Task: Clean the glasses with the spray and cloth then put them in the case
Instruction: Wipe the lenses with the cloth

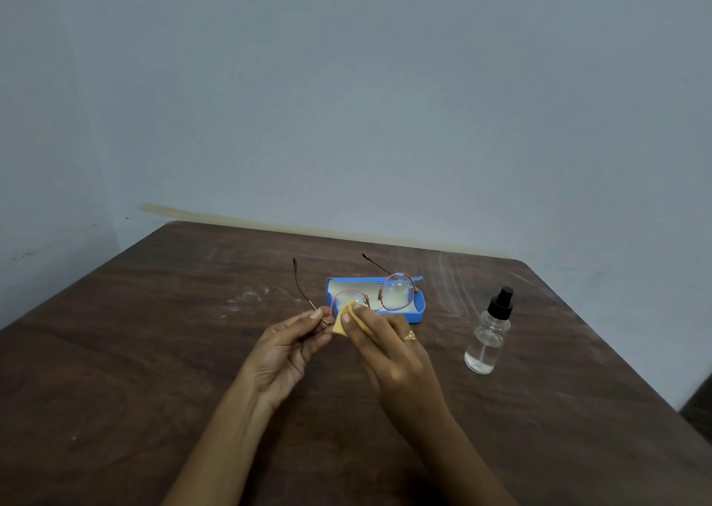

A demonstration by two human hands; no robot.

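My left hand (287, 345) pinched the glasses (370, 293) at the hinge; my right hand (385, 347) pressed the cloth (343, 318) against one lens. Rubbing harder risked bending the thin frame.

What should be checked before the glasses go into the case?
1. Case lid open: ok.
2. Case holds nothing else: cannot tell, the glasses hide part of it.
3. Temples folded: not ok, both stick out.
4. Lenses wiped: cannot tell; the yellow cloth in the right hand is on one lens.
5. Left hand grip at the hinge: ok.
6. Spray bottle upright and apart: ok.
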